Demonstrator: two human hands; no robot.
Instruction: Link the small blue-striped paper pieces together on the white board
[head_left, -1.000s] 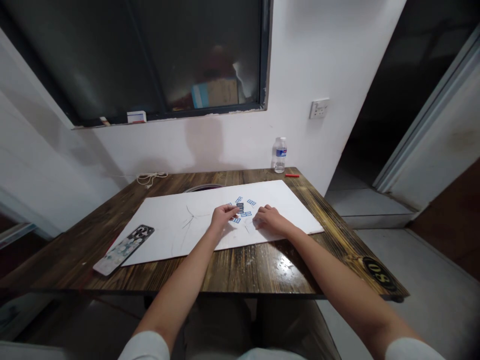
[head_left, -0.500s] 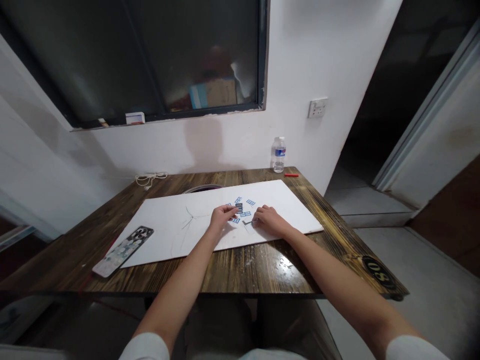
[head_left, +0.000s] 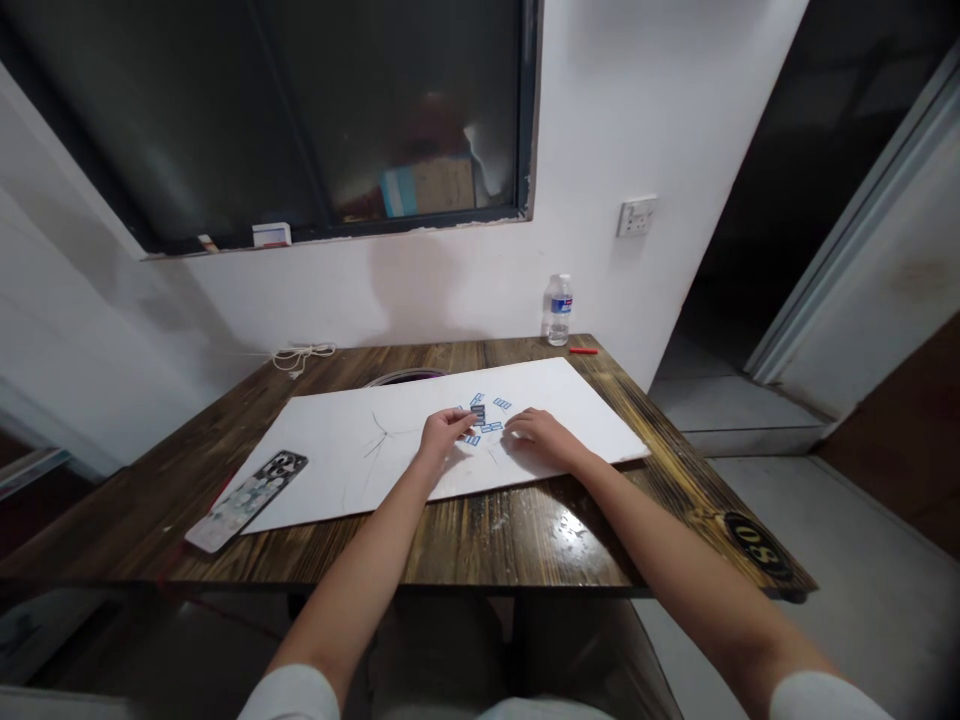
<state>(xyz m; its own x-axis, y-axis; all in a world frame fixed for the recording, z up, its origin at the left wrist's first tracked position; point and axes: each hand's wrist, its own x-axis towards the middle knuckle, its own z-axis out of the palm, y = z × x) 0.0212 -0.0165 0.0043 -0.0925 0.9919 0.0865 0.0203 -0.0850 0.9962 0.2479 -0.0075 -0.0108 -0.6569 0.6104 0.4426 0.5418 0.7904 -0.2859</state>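
Note:
Several small blue-and-white rectangular pieces (head_left: 501,404) lie scattered near the middle of a large white board (head_left: 337,470). A small dark stack of pieces (head_left: 478,415) sits among them. My left hand (head_left: 446,432) rests at the near left of the scatter, its fingers bunched and its fingertips next to the dark stack. Whether it holds a piece is hidden. My right hand (head_left: 541,438) lies low on the board to the right of the scatter, with its fingertips close to the blue pieces and nothing visible in it.
The board lies on a dark wooden table (head_left: 480,545). A phone in a patterned case (head_left: 247,502) lies at the board's left edge. Along the back edge are a water bottle (head_left: 558,310), a red stick (head_left: 583,350), a white cable (head_left: 302,355) and a round rim (head_left: 405,376).
A thin dark piece beside my right fingertips half a second ago no longer shows. My right hand sits flatter, and my left hand has barely moved.

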